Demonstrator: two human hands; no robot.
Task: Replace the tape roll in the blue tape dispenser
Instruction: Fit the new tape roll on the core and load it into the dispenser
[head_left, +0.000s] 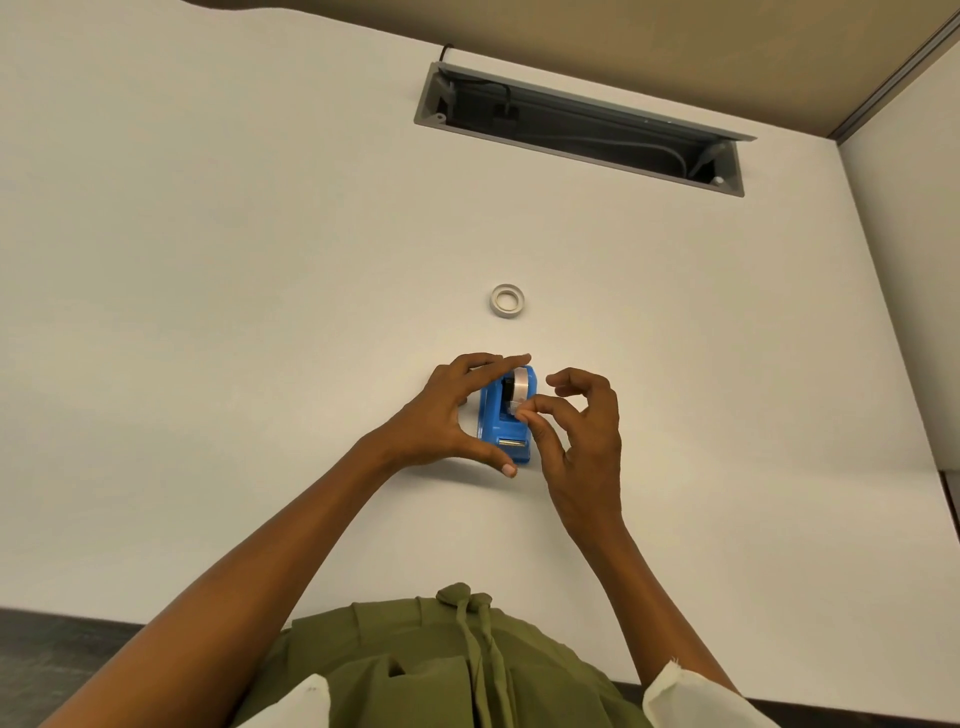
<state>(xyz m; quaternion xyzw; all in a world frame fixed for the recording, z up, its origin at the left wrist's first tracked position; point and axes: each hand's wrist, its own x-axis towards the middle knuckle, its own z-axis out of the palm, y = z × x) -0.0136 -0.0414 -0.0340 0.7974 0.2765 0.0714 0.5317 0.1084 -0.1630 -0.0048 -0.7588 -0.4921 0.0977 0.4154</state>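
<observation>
Bracing blue tape dispenser (506, 421) with left hand (447, 415), right hand (582, 441) pinching tape end (517, 408)

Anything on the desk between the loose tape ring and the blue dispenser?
Nothing: the head view shows bare white desk between the tape ring and dispenser.

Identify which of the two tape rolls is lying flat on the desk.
The loose tape roll, alone on the desk beyond the hands. The other roll stands on edge inside the blue tape dispenser.
</observation>
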